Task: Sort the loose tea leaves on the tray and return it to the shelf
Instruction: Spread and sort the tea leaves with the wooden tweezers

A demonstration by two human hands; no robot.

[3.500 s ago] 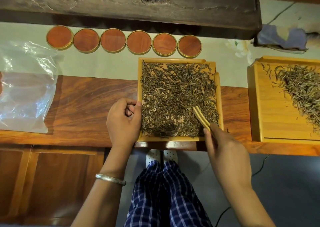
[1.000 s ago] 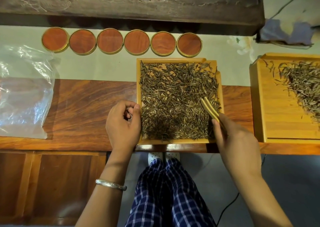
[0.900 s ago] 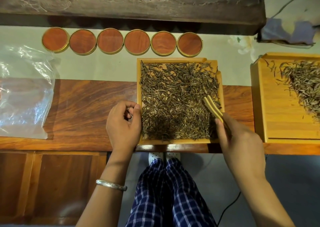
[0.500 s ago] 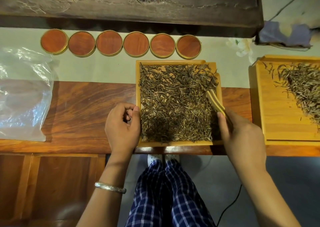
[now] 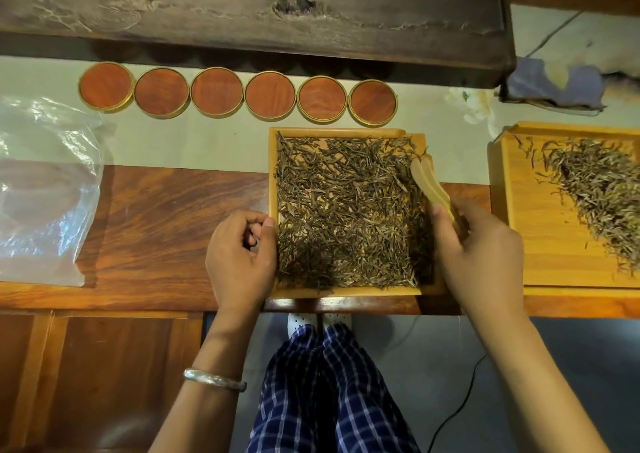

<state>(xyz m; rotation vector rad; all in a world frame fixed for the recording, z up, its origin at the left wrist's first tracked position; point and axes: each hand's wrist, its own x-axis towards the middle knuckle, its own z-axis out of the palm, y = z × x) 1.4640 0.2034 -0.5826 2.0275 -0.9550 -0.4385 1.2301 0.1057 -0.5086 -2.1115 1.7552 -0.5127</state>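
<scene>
A square wooden tray (image 5: 341,292) sits at the table's near edge, its floor covered with loose dark tea leaves (image 5: 346,210). My right hand (image 5: 479,248) grips bamboo tongs (image 5: 429,184) whose tips lie in the leaves by the tray's right wall, near the far right corner. My left hand (image 5: 242,255) rests curled against the tray's left wall, thumb on the rim; I cannot tell if its fingers pinch anything.
A second wooden tray (image 5: 519,227) with a leaf pile stands to the right. Several round red-brown lids (image 5: 270,96) line the far side. A clear plastic bag (image 5: 41,189) lies left. A dark wooden slab (image 5: 242,12) spans the back.
My right hand has carried the tongs from the tray's near right area toward its far right corner, along the right wall. The left hand has stayed on the left rim.
</scene>
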